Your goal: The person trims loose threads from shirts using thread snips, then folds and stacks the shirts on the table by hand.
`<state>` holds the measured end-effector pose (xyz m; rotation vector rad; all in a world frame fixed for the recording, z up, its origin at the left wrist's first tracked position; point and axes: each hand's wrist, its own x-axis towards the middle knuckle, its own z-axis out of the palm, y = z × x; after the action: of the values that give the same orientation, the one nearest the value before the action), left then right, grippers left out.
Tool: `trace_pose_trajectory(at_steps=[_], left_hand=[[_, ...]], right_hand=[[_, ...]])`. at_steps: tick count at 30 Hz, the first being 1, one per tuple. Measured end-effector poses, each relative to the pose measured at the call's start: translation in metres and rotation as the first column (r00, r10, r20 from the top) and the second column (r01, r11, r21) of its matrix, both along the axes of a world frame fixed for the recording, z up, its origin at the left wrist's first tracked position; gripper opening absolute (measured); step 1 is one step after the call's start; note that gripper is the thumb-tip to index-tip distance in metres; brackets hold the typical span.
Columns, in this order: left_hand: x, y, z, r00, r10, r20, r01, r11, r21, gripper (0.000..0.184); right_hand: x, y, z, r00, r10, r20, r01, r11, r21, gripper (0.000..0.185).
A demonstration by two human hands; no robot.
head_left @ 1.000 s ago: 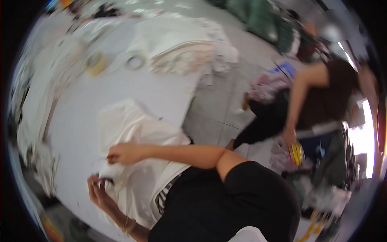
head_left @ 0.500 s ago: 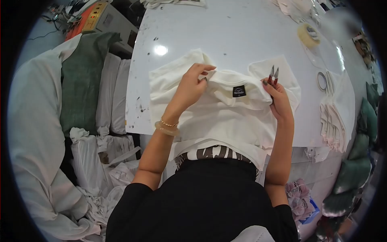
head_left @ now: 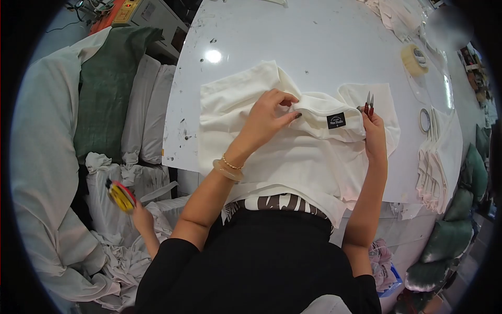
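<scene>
A white shirt [head_left: 251, 146] is spread over the near edge of the table, its neck opening upward with a black label [head_left: 335, 121] inside the collar [head_left: 319, 107]. At the collar's left side my left hand [head_left: 272, 115] is closed, thumb and fingers pinching the fabric. My right hand [head_left: 374, 135] grips small red-handled snips [head_left: 369, 104], blades pointing up and apart. Its fingers also hold the collar's right end. The nearest part of the shirt hangs over my waist.
Another person's hand [head_left: 142, 217] holds a yellow, red and black object [head_left: 122, 197] at left. Tape rolls [head_left: 414, 60] and stacked white fabric pieces [head_left: 436, 162] lie on the table's right [head_left: 261, 36]. Wrapped bundles [head_left: 107, 94] stand left; a blue bin [head_left: 389, 282] is at lower right.
Both hands and the collar appear farther right, and the label now faces up more squarely. The other person's hand with the yellow object has come into view at left.
</scene>
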<state>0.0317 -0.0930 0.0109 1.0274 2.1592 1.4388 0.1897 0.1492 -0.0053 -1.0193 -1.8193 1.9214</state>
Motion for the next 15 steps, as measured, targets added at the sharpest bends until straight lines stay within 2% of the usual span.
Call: trace_pose_trajectory(at_steps=[3,6,9,12,15], left_hand=[[0.006,0.006,-0.006,0.997,0.002,-0.08,0.001,0.999,0.036,0.019],[0.016,0.007,0.001,0.995,0.013,-0.102,0.002,0.99,0.142,0.019],[0.019,0.007,0.006,0.996,-0.076,0.049,0.062,0.97,0.235,0.022],[0.02,0.005,0.005,0.983,-0.13,0.131,0.084,0.948,0.306,0.023],[0.022,0.002,0.009,0.985,-0.136,0.104,0.097,0.945,0.312,0.022]], right_hand=[[0.002,-0.003,0.007,0.998,-0.013,0.06,0.005,0.989,0.145,0.017],[0.008,0.002,-0.004,0.999,-0.031,-0.031,0.038,0.971,0.236,0.017],[0.009,-0.003,-0.001,0.998,-0.031,-0.047,0.045,0.949,0.311,0.015],[0.006,-0.018,0.01,0.991,-0.097,-0.095,0.136,0.746,0.652,0.01],[0.004,-0.048,0.05,0.964,-0.223,-0.142,0.262,0.727,0.634,0.009]])
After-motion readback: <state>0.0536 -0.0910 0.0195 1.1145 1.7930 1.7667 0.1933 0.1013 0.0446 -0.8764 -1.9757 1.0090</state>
